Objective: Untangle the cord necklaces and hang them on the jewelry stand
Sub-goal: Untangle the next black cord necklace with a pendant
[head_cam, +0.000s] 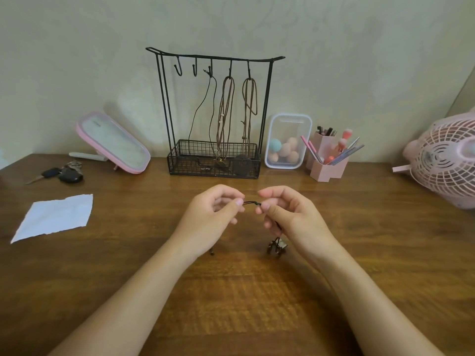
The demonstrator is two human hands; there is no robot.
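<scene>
Both forearms reach in from the bottom of the frame over the wooden table, and the hands meet at centre. Left hand pinches one end of a short stretch of the dark cord necklace between thumb and forefinger; right hand pinches the other end, fingers curled, the two hands close but not touching. Below the right hand the cord drops to a small metal pendant down at the tabletop. A loose cord end peeks out under the left wrist.

Up at centre, against the wall, stands the black wire jewelry stand. On its three right-hand hooks hang a thin black cord and two brown cords, their ends trailing into the mesh basket at the base.

Left of the stand: a pink tilted mirror, keys, and a white paper sheet nearer the camera. Right of it: a clear container of makeup sponges, a pink brush holder, and a pink fan at the right edge.
</scene>
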